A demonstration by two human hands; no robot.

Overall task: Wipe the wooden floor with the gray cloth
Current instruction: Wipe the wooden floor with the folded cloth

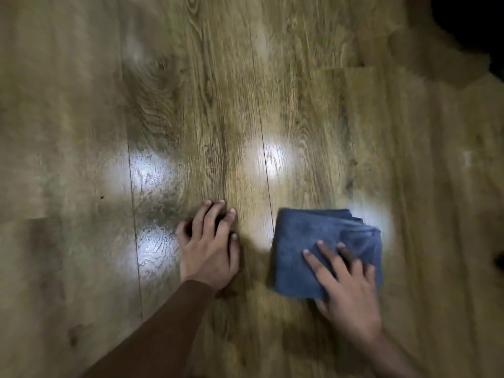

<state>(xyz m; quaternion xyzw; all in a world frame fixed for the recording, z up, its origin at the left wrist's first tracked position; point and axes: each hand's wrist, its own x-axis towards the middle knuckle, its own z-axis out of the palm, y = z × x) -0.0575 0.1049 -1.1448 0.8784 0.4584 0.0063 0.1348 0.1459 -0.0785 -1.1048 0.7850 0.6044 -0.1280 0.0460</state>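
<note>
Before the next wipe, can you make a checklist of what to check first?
1. Right hand flat on the cloth: ok, fingers spread on top of it.
2. Cloth folded into a neat pad: ok, though layers at its far corner look loose.
3. Left hand braced on the floor, apart from the cloth: ok.
4. Path ahead free of things: ok, only bare boards show.
5. Dull smudges by the left fingertips already wiped: cannot tell, glare and blur hide it.
6. Cloth damp: cannot tell.
</note>
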